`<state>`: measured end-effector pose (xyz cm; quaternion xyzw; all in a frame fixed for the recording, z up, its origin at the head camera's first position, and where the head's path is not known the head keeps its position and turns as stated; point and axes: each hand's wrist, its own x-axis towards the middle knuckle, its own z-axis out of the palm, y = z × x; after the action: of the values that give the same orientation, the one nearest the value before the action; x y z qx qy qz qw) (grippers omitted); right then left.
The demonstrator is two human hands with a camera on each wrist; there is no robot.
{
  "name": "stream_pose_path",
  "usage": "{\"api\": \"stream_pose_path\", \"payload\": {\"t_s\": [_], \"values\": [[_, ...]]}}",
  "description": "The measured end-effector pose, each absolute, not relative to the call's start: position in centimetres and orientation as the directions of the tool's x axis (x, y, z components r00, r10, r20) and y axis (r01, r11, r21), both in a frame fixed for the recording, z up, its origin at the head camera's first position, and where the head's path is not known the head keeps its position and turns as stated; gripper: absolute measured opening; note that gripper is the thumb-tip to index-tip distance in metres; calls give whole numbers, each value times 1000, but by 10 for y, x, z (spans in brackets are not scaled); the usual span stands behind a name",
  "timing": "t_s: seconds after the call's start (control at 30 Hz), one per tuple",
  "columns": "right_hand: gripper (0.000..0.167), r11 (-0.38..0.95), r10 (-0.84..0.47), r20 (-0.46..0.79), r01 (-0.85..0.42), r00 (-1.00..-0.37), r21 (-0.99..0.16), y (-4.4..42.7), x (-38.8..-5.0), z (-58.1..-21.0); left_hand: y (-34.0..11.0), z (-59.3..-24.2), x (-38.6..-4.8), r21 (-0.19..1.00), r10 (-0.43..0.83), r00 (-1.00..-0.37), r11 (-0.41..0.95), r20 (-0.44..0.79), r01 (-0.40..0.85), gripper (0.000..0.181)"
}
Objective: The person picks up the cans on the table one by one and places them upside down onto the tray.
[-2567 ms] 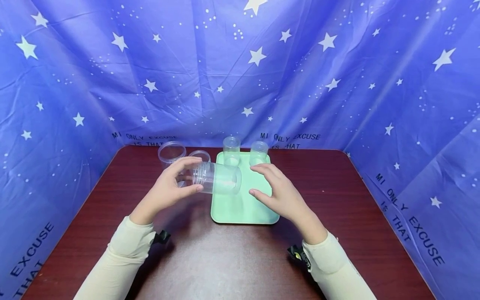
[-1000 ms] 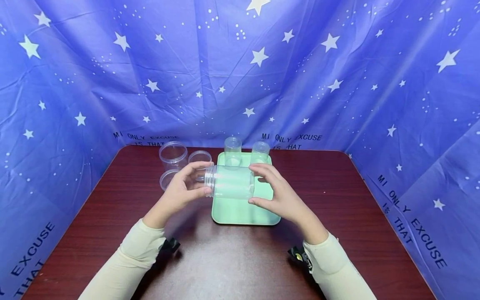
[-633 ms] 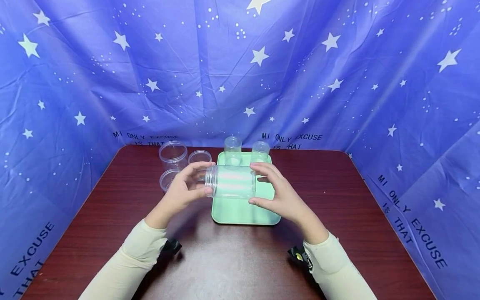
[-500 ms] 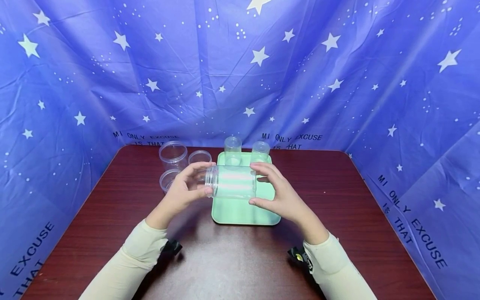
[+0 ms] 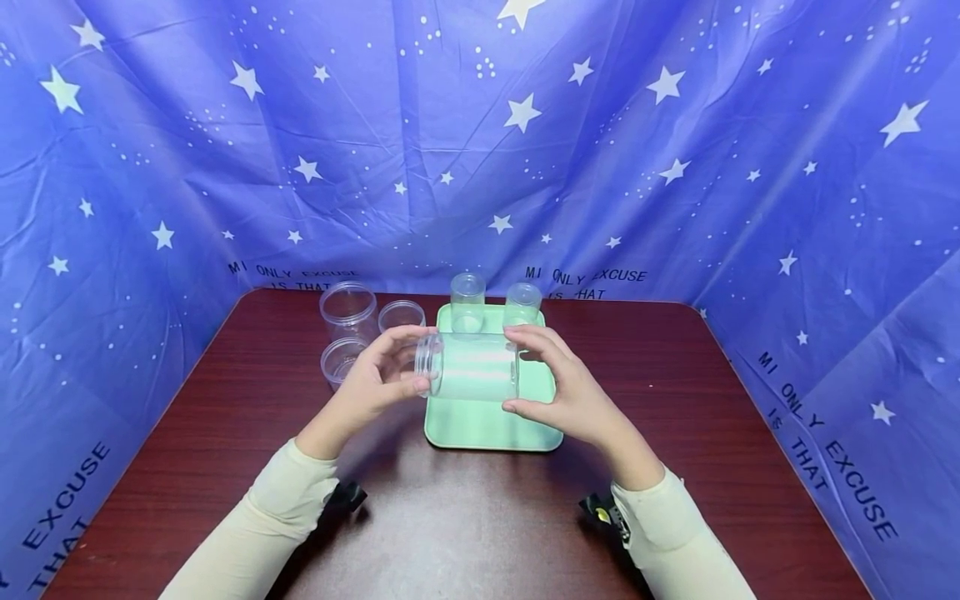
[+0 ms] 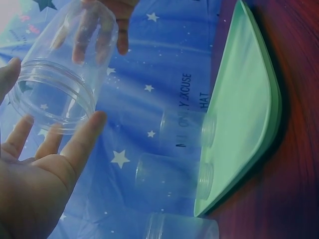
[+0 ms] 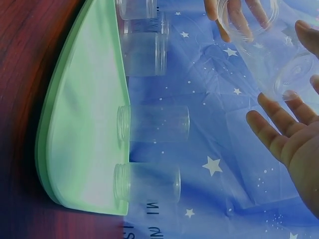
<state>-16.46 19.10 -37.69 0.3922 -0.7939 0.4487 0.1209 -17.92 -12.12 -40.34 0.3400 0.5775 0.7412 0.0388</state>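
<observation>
A clear plastic jar [image 5: 476,367] lies sideways in the air above a light green tray [image 5: 487,433], its threaded mouth to the left. My left hand [image 5: 371,375] grips the mouth end, thumb in front and fingers behind; the left wrist view shows fingertips at the threaded rim. At the base end my right hand [image 5: 562,379] holds the jar between thumb and fingers. Fingertips of the right hand [image 7: 299,134] meet the base edge in the right wrist view. On the tray's far part, two smaller clear jars [image 5: 468,300] [image 5: 522,304] stand mouth down.
Left of the tray, three clear jars stand mouth up: a wide one [image 5: 348,308] at the back, another [image 5: 402,315] beside it, and one [image 5: 341,358] partly behind my left hand. The dark red-brown table [image 5: 450,525] meets a blue star-patterned curtain [image 5: 420,150].
My left hand has brought the jar rightward over the tray. The base end has reached my right hand, which was apart from it at first and now holds it.
</observation>
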Motion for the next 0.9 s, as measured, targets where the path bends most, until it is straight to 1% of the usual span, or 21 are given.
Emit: {"api": "stream_pose_path", "payload": {"t_s": [0.2,0.43,0.57,0.73,0.9], "values": [[86,296,-506,556,-738,-659,-607,192,-167,-378,-121,-403,-180,885,463,-759,-320,458,339,65],[86,281,-499,586,-759,-638,-588,194,-169,-376,-121,-401,-181,903,484,-764,-285,426,322,68],[85,275,-496,594,-763,-634,-585,197,-170,-376,-121,-402,-181,899,493,-753,-273,435,341,68],[85,289,-476,597,-756,-646,-588,202,-174,-374,-122,-406,-183,888,482,-746,-279,459,367,67],[89,327,-448,589,-736,-673,-593,207,-178,-370,-124,-408,-185,897,470,-764,-225,442,381,63]]}}
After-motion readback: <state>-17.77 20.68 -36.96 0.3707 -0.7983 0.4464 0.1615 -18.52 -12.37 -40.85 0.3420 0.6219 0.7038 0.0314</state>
